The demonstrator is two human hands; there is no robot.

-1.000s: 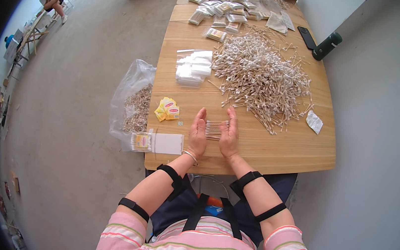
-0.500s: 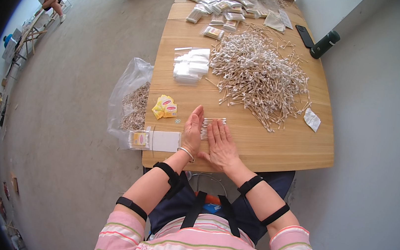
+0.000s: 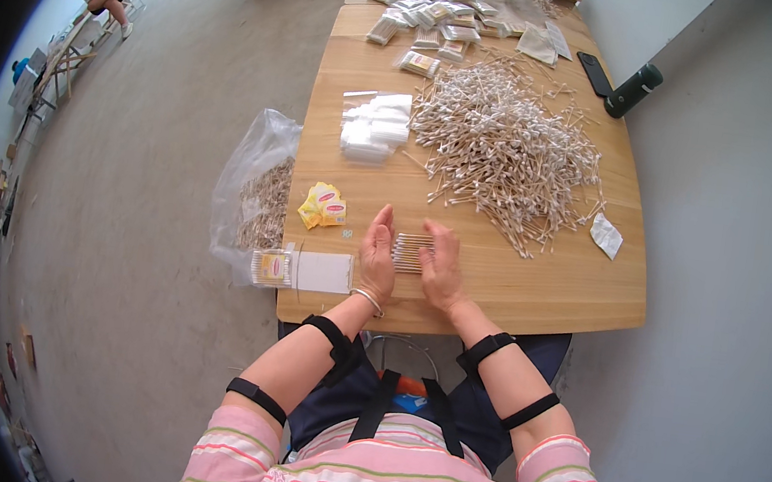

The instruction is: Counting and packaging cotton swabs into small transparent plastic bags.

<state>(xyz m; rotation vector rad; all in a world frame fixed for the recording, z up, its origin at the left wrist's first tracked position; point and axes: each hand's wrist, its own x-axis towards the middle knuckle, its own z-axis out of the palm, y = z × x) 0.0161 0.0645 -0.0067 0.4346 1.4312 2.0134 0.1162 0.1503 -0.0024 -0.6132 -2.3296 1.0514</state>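
Observation:
A small row of cotton swabs (image 3: 411, 253) lies side by side on the wooden table in front of me, between my two hands. My left hand (image 3: 378, 255) stands on its edge at the left ends of the swabs, fingers stretched out. At the right ends rests my right hand (image 3: 442, 265), its fingers bent a little inward and the palm facing the row; its thumb is hard to make out. Left of my left hand lies a white card (image 3: 325, 272), with a bag of swabs with a yellow label (image 3: 271, 267) at its outer end.
Beyond my hands spreads a large heap of loose swabs (image 3: 508, 150). Clear bags (image 3: 375, 127) and yellow labels (image 3: 324, 205) lie to its left. Packed bags (image 3: 430, 15) cover the far end. A dark bottle (image 3: 634, 90), a phone (image 3: 593, 74) and crumpled paper (image 3: 606, 236) lie rightward.
My right hand has gone from lying flat over the swabs to standing at their right ends, uncovering more of the row. My left hand stays beside the left ends.

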